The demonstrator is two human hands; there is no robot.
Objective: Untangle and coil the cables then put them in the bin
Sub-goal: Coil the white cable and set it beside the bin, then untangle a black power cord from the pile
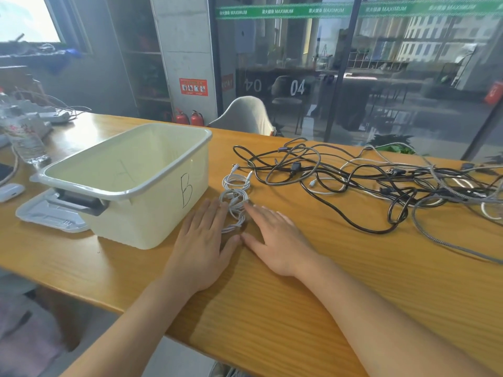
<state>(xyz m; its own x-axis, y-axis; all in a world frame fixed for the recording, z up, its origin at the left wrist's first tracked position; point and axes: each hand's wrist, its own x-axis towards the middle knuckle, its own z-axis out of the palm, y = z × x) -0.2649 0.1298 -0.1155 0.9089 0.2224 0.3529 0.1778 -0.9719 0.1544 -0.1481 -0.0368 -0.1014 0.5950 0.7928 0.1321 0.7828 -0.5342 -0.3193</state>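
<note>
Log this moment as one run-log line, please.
hands: left and right flat on table | white cable between them | bin empty | tangle untouched

I see a pale cream bin [141, 183] with a grey rim, a dark grey handle and a black letter B drawn on its side, on an orange-brown wood-grain table [313, 289]. Just beside it lie white coiled cables [234, 198]. Further right, the tangle [381, 186] mixes glossy black cords, white ones and grey braided ones with a speckled weave. A light grey lid [49, 213] sits left of the bin
</note>
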